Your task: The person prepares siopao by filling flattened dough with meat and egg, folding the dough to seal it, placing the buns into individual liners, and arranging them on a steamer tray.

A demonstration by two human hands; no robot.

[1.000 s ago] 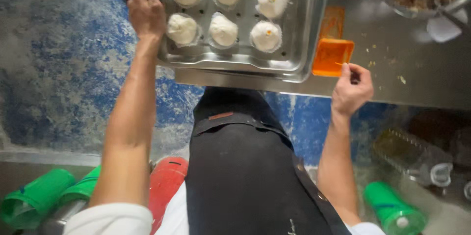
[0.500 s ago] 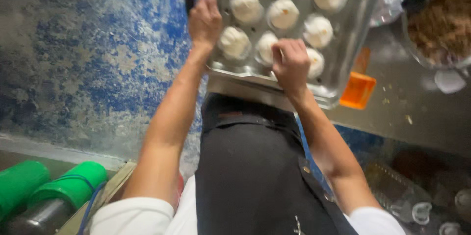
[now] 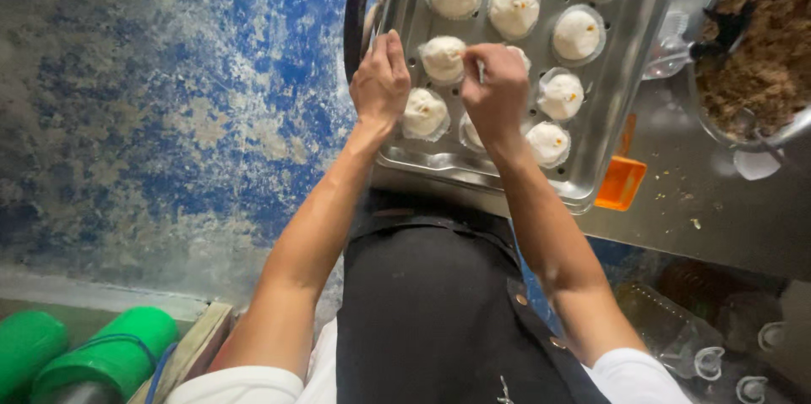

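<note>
Floor: mottled blue, filling frame left.
Tray: perforated steel baking tray point(image 3: 621, 83), upper centre.
Buns: soft white dough buns point(image 3: 442, 58), fragile; lifting by paper base seems best.
Left hand point(image 3: 382, 83): gripping tray edge.
Right hand point(image 3: 497, 90): fingers pinching a bun.

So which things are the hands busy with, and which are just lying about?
In use:
left hand
right hand
perforated metal tray
round white dough buns

Lying about:
orange plastic scraper
metal bowl of brown filling
green plastic bottles

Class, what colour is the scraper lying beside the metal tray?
Orange; the scraper shows clearly in the head view, by the tray.
</note>
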